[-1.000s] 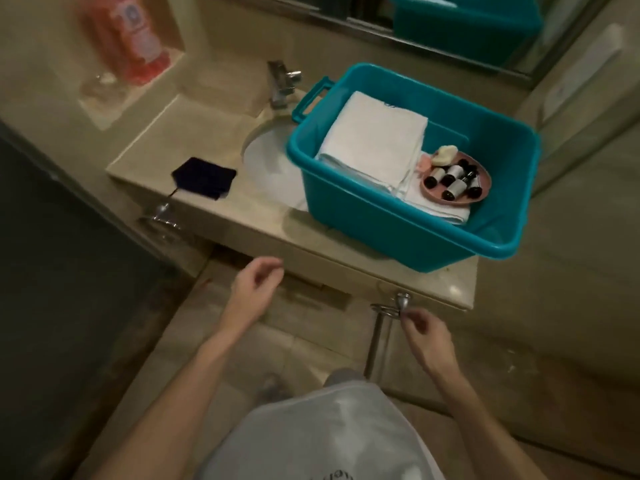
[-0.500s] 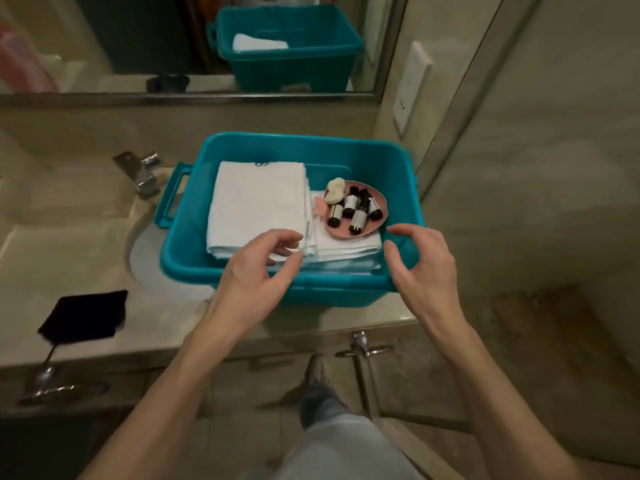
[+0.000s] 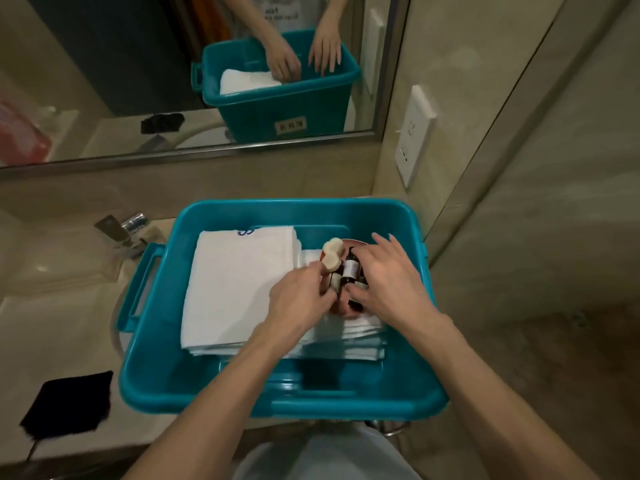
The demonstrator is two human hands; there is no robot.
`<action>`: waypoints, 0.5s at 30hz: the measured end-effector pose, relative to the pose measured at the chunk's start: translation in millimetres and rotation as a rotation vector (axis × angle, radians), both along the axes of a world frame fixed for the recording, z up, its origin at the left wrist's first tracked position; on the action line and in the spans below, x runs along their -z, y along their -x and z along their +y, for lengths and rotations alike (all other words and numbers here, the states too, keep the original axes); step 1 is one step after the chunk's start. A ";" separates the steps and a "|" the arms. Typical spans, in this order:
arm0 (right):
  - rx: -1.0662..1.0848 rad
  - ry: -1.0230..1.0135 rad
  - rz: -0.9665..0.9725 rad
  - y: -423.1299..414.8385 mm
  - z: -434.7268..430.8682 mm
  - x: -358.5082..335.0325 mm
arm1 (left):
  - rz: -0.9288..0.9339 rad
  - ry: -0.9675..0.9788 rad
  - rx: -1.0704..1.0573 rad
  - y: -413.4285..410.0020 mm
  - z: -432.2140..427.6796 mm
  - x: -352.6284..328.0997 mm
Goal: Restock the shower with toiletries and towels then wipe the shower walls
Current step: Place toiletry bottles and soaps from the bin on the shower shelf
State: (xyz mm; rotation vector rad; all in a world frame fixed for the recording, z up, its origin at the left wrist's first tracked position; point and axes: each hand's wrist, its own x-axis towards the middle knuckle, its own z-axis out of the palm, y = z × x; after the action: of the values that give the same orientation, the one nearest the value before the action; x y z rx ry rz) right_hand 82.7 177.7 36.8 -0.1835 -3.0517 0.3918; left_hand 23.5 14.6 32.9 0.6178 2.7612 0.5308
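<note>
Head view: teal bin (image 3: 207,386) on table (image 3: 69,327), partly over the sink.
Towels (image 3: 239,289): folded, inside bin.
Dish (image 3: 341,308): on towels, holds bottles (image 3: 349,270) and soap (image 3: 332,254).
Left hand (image 3: 299,299): pinching dish's left rim.
Right hand (image 3: 391,282): fingers draped over bottles; cannot tell grip.

We see a beige stone counter (image 3: 62,327) running under the mirror. A teal tub (image 3: 277,407) sits on it, filling most of the right side. At the near left edge lies what looks like a folded black cloth (image 3: 69,403), well apart from the tub. A chrome faucet (image 3: 128,230) stands at the back, just beside the tub's left handle.
</note>
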 end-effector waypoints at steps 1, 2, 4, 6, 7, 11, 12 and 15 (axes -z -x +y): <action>-0.020 -0.029 -0.040 6.6 3.2 0.5 | 0.024 0.059 0.015 3.6 7.5 2.7; -0.040 -0.053 -0.078 12.6 6.1 1.2 | 0.047 0.123 0.042 6.2 13.5 5.2; -0.066 -0.116 -0.110 22.4 10.0 2.1 | 0.078 0.249 0.102 10.2 22.6 10.4; -0.082 -0.167 -0.127 29.9 11.9 3.1 | 0.094 0.316 0.117 12.6 28.4 14.8; -0.085 -0.180 -0.144 33.5 12.2 4.9 | 0.102 0.328 0.111 13.6 30.5 16.5; -0.086 -0.151 -0.253 46.1 13.5 15.3 | 0.121 0.337 0.092 16.4 35.8 19.9; -0.080 -0.139 -0.272 48.7 14.3 17.1 | 0.127 0.334 0.088 16.6 36.3 20.5; -0.074 -0.134 -0.313 55.6 14.1 21.0 | 0.123 0.340 0.074 16.7 37.5 21.6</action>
State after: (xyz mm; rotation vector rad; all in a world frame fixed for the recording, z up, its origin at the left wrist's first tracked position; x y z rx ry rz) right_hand 27.0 191.8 15.8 -0.1371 -3.3860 0.1742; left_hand 6.8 52.2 11.2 0.6843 2.8326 0.0036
